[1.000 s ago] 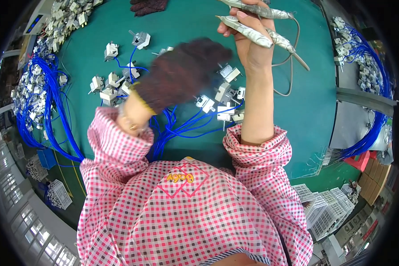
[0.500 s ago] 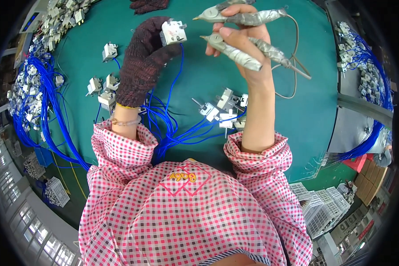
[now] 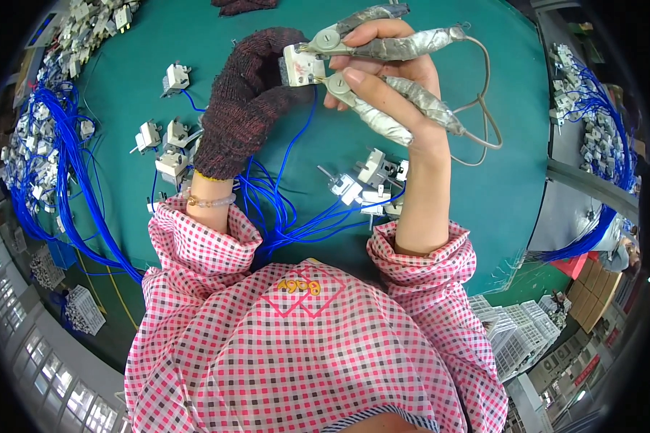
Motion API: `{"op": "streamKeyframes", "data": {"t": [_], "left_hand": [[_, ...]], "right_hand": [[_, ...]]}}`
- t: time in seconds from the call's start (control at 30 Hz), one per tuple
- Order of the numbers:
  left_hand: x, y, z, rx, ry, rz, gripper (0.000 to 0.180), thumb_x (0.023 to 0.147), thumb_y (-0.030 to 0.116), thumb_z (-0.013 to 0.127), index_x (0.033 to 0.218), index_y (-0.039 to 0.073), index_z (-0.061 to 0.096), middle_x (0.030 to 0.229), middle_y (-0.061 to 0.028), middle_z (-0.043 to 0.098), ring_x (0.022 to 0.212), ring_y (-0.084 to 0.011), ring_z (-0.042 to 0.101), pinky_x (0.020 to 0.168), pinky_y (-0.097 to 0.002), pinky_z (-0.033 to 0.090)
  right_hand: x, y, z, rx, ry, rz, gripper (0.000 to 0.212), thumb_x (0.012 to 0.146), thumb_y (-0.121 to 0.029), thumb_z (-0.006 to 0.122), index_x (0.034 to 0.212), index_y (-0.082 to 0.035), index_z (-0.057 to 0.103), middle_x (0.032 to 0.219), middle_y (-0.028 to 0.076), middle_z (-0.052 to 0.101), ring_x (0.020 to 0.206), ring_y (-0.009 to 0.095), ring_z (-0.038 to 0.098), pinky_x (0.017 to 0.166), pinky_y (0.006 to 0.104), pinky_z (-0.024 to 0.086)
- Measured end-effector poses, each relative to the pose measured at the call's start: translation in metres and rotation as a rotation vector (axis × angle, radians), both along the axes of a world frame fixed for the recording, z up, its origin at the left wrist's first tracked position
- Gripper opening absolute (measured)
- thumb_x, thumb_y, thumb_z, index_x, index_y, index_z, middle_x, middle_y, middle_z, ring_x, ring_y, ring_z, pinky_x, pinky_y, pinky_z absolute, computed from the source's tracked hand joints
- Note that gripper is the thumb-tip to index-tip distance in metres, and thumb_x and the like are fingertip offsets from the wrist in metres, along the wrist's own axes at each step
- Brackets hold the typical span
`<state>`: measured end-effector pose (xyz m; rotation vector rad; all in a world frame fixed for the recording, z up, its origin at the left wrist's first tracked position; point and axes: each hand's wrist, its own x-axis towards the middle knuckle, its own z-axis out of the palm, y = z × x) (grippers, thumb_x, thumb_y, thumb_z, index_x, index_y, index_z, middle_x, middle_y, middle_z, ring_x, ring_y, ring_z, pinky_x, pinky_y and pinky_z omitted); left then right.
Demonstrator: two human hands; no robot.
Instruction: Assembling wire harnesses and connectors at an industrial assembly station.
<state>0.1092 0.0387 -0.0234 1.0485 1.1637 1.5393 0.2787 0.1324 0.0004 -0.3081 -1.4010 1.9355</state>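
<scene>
My left hand (image 3: 249, 101), in a dark knitted glove, is closed on a small white block-shaped electrical part (image 3: 302, 65), from which a blue wire hangs. My bare right hand (image 3: 393, 72) grips two tape-wrapped test clips, an upper clip (image 3: 328, 38) and a lower clip (image 3: 339, 85), with grey leads at their back ends. Both clip tips meet the right side of the white part, one near its top and one near its bottom. The tips' exact contact is too small to make out.
Similar white parts (image 3: 171, 164) lie left of my gloved wrist, and more (image 3: 347, 189) sit by my right forearm. Blue wires (image 3: 274, 216) run between my arms over the green table (image 3: 498, 202). Heaped wired parts (image 3: 47, 159) flank the left; a dark glove (image 3: 244, 6) lies at the far edge.
My right hand has brought both clips left and their tips onto the white part. My left hand has turned the part slightly and moved it a little to the right.
</scene>
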Motion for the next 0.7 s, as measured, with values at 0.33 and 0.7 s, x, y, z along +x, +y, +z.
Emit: {"op": "streamKeyframes", "data": {"t": [0.33,0.7], "left_hand": [[-0.0020,-0.0021,-0.0001,0.030,-0.034,-0.034,0.053,0.071,-0.007,0.067,0.121,0.003,0.049,0.117,-0.0096,0.056,0.106,-0.0187,0.055,0.090,-0.0318,0.046],[-0.0045,-0.0046,-0.0077,0.020,-0.063,-0.029,0.052,0.070,-0.006,0.067,0.120,0.003,0.051,0.118,-0.0085,0.056,0.104,-0.0189,0.057,0.090,-0.0314,0.047]], "right_hand": [[0.0021,0.0005,-0.0003,0.023,-0.021,0.026,0.036,0.079,0.004,0.062,0.111,-0.003,0.047,0.095,0.015,0.061,0.076,0.025,0.066,0.062,0.0317,0.054],[-0.0006,0.0002,-0.0015,0.036,-0.020,0.052,0.034,0.080,0.004,0.062,0.110,-0.003,0.047,0.094,0.014,0.060,0.075,0.023,0.065,0.062,0.0305,0.054]]}}
